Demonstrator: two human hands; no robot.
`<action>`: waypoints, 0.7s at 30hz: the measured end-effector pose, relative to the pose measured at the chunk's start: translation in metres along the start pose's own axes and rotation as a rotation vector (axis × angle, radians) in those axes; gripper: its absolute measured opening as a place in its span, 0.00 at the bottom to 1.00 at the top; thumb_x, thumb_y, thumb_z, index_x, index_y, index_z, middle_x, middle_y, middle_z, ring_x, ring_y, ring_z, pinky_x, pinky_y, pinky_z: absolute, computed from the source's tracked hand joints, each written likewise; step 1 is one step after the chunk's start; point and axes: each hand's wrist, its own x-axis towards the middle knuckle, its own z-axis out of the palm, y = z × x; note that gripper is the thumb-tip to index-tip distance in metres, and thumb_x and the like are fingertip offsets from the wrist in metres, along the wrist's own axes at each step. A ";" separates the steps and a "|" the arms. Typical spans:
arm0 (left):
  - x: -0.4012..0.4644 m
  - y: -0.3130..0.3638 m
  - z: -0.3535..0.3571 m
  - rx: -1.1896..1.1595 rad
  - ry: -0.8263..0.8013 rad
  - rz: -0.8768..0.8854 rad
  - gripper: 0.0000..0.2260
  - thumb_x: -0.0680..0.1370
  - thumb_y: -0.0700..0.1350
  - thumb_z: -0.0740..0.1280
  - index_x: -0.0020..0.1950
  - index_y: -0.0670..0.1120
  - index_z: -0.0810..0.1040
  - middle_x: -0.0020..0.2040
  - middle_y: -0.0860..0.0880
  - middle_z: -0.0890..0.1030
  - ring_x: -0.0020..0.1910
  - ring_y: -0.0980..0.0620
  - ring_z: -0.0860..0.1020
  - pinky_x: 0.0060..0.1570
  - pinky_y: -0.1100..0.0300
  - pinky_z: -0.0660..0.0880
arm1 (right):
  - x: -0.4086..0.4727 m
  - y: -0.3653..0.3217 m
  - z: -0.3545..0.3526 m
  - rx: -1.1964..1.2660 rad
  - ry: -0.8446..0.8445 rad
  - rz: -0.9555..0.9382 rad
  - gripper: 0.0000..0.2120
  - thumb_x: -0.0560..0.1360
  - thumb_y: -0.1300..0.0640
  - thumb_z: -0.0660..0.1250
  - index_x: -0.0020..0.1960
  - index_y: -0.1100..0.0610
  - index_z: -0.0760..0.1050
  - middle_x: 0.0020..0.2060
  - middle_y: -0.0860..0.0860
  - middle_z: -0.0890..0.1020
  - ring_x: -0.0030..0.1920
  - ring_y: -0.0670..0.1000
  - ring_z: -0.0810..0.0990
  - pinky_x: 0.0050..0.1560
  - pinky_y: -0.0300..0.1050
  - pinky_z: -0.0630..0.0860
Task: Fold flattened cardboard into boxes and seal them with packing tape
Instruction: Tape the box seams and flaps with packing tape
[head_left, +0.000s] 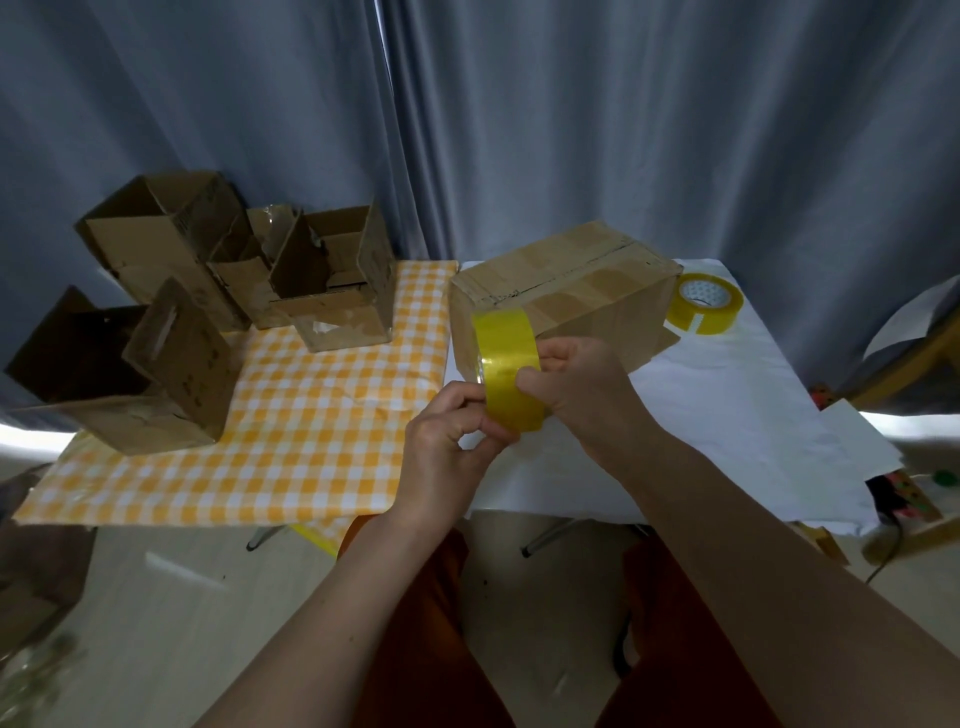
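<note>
Both my hands gripped the tape roll (509, 369), left hand (447, 441), right hand (576, 384) | closed box (566, 291) partly taped | open boxes (234, 270) awaited sealing

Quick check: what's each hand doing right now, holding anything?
Left hand: fingers pinch the lower edge of the yellow tape roll.
Right hand: grips the same tape roll from the right side.

Two tape rolls: one (511, 369) at centre, one (704, 304) at two o'clock. Five cardboard boxes: one closed (566, 291), four open at ten o'clock (171, 244) (244, 280) (337, 291) (124, 374). Two hands (447, 441) (582, 379).
</note>
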 end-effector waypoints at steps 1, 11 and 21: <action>0.000 0.000 0.000 -0.014 0.000 -0.013 0.02 0.69 0.37 0.74 0.38 0.44 0.84 0.48 0.51 0.79 0.49 0.59 0.79 0.47 0.67 0.74 | -0.001 0.000 -0.002 0.008 -0.015 -0.002 0.09 0.69 0.68 0.66 0.45 0.58 0.81 0.30 0.46 0.82 0.30 0.43 0.79 0.29 0.39 0.74; 0.003 0.006 -0.003 -0.037 -0.024 -0.027 0.05 0.68 0.38 0.75 0.38 0.47 0.84 0.48 0.51 0.80 0.49 0.57 0.79 0.47 0.64 0.75 | 0.001 0.002 -0.005 -0.001 -0.018 0.017 0.02 0.72 0.60 0.70 0.43 0.54 0.81 0.32 0.47 0.83 0.36 0.46 0.81 0.37 0.44 0.79; -0.001 0.008 -0.007 -0.150 -0.064 -0.125 0.09 0.69 0.35 0.75 0.39 0.49 0.83 0.49 0.52 0.80 0.51 0.53 0.79 0.51 0.55 0.78 | 0.004 0.008 -0.020 -0.019 -0.152 -0.018 0.10 0.76 0.63 0.61 0.51 0.64 0.80 0.41 0.62 0.82 0.44 0.58 0.81 0.44 0.45 0.79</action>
